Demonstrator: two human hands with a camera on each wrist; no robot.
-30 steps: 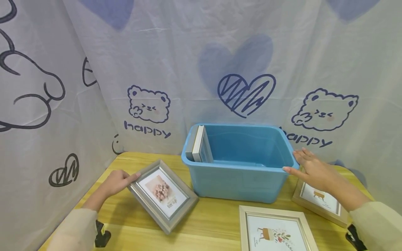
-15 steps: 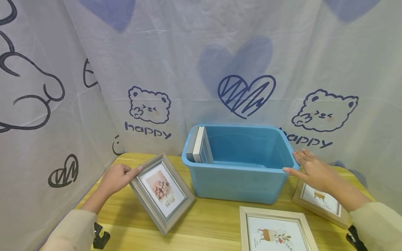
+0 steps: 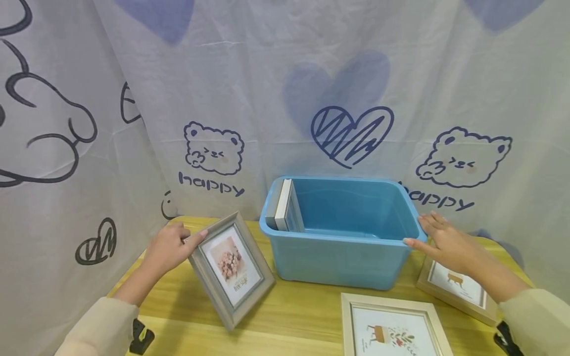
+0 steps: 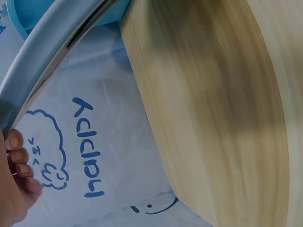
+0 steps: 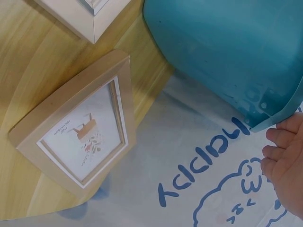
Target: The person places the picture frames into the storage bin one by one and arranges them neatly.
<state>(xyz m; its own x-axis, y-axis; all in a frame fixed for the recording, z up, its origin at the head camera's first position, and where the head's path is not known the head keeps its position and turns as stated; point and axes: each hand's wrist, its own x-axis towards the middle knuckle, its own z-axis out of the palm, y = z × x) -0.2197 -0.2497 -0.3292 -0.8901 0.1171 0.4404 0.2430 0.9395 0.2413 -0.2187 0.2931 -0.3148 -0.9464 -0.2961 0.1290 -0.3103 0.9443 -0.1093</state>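
Observation:
In the head view, my left hand (image 3: pixel 169 248) grips a grey picture frame (image 3: pixel 262 291) by its upper left edge, thumb on the front face. The frame holds a pink flower print and leans up at a tilt beside the bin. The left wrist view shows the frame's edge (image 4: pixel 35 54) with curled fingers (image 4: pixel 20 158) behind it. My right hand (image 3: pixel 450 249) holds the right rim of a blue plastic bin (image 3: pixel 334 262), thumb at the front corner and fingers along the outer side. Two frames, one white-edged (image 3: pixel 282 205), stand upright at the bin's left end.
A cream picture frame (image 3: pixel 348 326) with a plant print lies at the table's front. A light wood frame (image 3: pixel 483 314) lies right of the bin, partly under my right forearm. The wooden table (image 3: pixel 285 321) ends at a printed white curtain (image 3: pixel 267 89).
My left hand has lifted the grey frame's upper edge and turned the frame more upright, shifting slightly right. The right hand keeps its place on the bin rim.

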